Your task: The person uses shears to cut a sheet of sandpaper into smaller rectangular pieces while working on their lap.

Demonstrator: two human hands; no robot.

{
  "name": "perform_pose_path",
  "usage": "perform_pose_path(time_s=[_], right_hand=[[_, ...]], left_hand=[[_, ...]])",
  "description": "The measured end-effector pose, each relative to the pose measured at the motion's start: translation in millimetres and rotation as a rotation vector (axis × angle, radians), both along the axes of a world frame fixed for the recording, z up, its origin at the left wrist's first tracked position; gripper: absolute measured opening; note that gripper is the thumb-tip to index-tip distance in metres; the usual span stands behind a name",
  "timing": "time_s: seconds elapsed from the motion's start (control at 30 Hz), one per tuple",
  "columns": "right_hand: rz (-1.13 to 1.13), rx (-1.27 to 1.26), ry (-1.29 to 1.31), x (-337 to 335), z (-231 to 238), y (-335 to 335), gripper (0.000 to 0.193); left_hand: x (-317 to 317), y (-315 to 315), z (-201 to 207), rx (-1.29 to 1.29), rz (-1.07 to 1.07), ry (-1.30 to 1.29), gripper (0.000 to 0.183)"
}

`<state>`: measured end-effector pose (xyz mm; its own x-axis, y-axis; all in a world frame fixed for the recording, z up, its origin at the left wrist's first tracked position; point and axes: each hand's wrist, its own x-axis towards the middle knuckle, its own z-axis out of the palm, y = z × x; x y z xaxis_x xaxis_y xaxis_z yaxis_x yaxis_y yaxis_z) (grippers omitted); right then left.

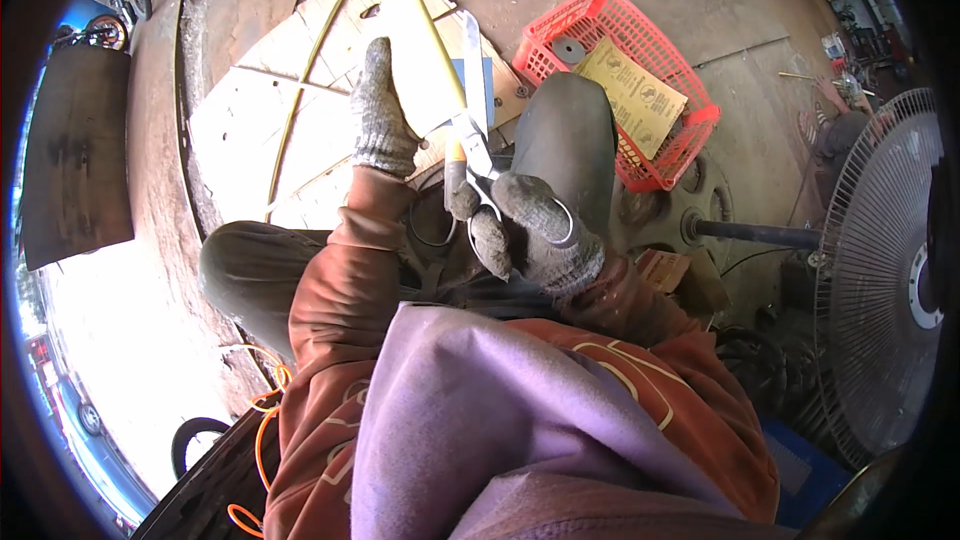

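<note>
My right hand (535, 215), in a grey work glove, grips a pair of metal scissors (478, 152) by their ring handles over my lap. The blades point away from me. A long yellow-green strip (435, 40) runs alongside the blades; whether it lies between them I cannot tell. A short yellow piece (455, 147) shows by the right fingers. To the left, my left hand (378, 115), also gloved, is edge-on over the pale cardboard (240, 130), fingers stretched forward and holding nothing visible. Another thin yellow-green strip (308, 90) lies on the cardboard.
A red plastic basket (690, 80) beside my right knee holds a brown printed sheet (630, 95) and a grey roll (568, 48). A blue flat piece (488, 90) lies past the scissors. On the right stands a fan (880, 270). An orange cord (262, 430) runs at lower left.
</note>
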<state>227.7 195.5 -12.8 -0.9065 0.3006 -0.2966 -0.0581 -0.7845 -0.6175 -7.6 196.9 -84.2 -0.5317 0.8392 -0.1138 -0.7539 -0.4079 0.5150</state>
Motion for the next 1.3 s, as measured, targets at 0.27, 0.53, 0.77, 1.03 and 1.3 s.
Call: perform_pose_path(time_s=[0.27,0.53,0.77,1.03,1.3], right_hand=[[0.085,0.321,-0.220,-2,13,-3,0.027],[-0.134,0.708,-0.451,45,43,-22,0.022],[-0.261,0.699,-0.771,80,58,-32,0.025],[-0.121,0.536,-0.739,83,15,-40,0.029],[-0.059,0.592,-0.813,91,7,-32,0.028]], left_hand=[[-10,4,-23,-0.010,0.021,-0.034,0.045],[26,23,30,0.019,-0.126,0.120,0.043],[42,13,45,-0.103,-0.357,0.178,0.040],[36,-5,20,-0.496,-0.296,0.284,0.058],[109,-58,60,-0.330,-0.087,2.133,0.082]])
